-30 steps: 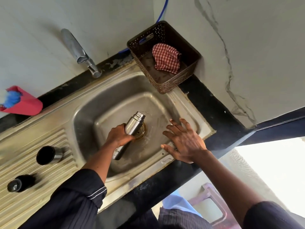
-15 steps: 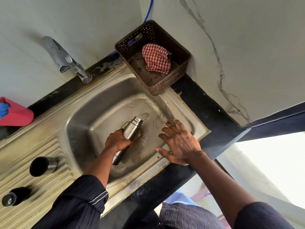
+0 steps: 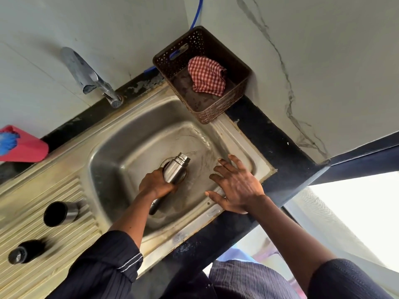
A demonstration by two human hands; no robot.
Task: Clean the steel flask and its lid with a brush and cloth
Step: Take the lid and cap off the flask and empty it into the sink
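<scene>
Steel flask (image 3: 176, 169) lay tilted over the drain of the sink (image 3: 121, 152), its mouth uncapped, with the left hand (image 3: 156, 185) wrapped round its middle. It was rigid and smooth, and probably wet and slippery, so that mid-body hold looked soundest. The right hand (image 3: 234, 186) lay flat with fingers spread, holding nothing, at the basin's edge. The checked cloth (image 3: 207, 76) sat in a corner basket (image 3: 235, 98) on the black counter (image 3: 278, 143), against pale walls.

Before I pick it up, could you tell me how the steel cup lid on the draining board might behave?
The steel cup lid lies on its side on the ribbed draining board, so it may roll if nudged. Hollow and rigid-looking, probably light.
</scene>
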